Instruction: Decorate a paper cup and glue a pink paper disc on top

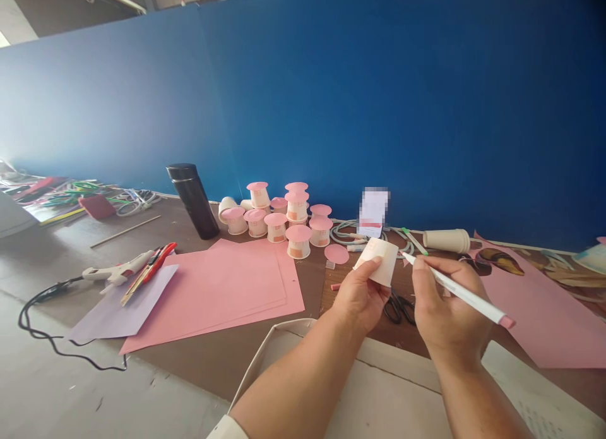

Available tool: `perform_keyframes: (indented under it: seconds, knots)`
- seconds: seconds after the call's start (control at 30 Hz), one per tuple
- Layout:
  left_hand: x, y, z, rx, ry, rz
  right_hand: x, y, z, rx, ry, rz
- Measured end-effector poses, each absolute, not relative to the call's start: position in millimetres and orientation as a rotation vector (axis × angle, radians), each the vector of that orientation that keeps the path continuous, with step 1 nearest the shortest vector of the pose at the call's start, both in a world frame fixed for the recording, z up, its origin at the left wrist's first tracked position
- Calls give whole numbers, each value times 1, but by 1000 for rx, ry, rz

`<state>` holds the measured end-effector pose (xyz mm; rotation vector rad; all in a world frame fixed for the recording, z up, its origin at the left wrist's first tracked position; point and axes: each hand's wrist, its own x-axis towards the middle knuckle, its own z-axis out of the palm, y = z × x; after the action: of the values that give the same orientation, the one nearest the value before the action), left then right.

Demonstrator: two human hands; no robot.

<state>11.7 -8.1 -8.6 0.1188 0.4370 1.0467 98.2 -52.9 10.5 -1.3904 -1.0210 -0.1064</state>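
My left hand point(362, 300) is wrapped round a white paper cup point(384, 259), which it holds tilted above the table. In my right hand point(449, 312) is a white marker pen point(466, 294) with a pink end. The pen's tip points at the cup and stands a little apart from its right side. Behind my left hand lies a loose pink paper disc point(336, 254). Black-handled scissors point(400, 307) lie partly hidden between my hands. Several finished-looking paper cups point(298, 243) with pink disc tops and small orange markings stand grouped further back, some stacked.
Pink paper sheets point(227, 287) cover the table's left middle, with a lilac sheet point(146, 303), a red utility knife point(150, 268) and a glue gun point(118, 271) beside them. A black flask point(193, 202) stands behind. Nested cups point(446, 240) lie at right. A white box point(402, 388) is below my arms.
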Motion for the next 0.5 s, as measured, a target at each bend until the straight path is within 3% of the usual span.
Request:
perform_keyframes:
  seconds: [0.5]
  knots:
    - [9,-8,-8,115,460,1039,106,-46,7,-1311,-979,4]
